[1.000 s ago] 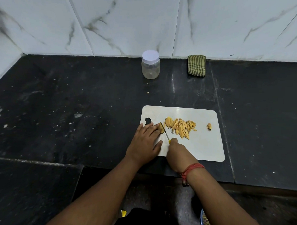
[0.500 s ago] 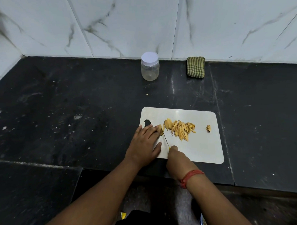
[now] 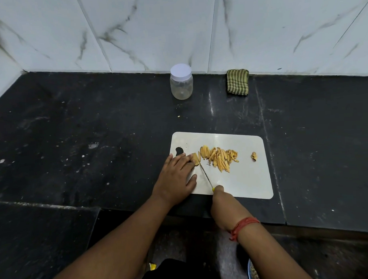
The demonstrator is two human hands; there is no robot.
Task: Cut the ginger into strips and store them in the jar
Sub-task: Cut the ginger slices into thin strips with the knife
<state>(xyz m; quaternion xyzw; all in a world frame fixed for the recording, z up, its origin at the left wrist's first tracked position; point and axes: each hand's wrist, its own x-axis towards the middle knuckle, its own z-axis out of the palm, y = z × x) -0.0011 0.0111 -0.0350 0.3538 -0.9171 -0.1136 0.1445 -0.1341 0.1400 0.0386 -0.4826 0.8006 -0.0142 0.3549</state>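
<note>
A white cutting board [image 3: 247,183] lies on the black counter. A pile of yellow ginger strips [image 3: 220,159] sits at its middle, with one small scrap [image 3: 254,156] to the right. My left hand [image 3: 176,177] presses its fingertips on an uncut ginger piece [image 3: 195,158] at the board's left side. My right hand [image 3: 223,204] grips a small knife [image 3: 205,174] whose blade touches that piece. The clear jar [image 3: 181,83] with a white lid stands shut near the back wall.
A folded green striped cloth [image 3: 238,82] lies against the marble wall to the right of the jar. The counter's front edge [image 3: 181,212] runs just below the board, with a lower step at the left.
The knife blade has shifted a little along the ginger piece. My left fingers stay on the piece. The view has tilted slightly.
</note>
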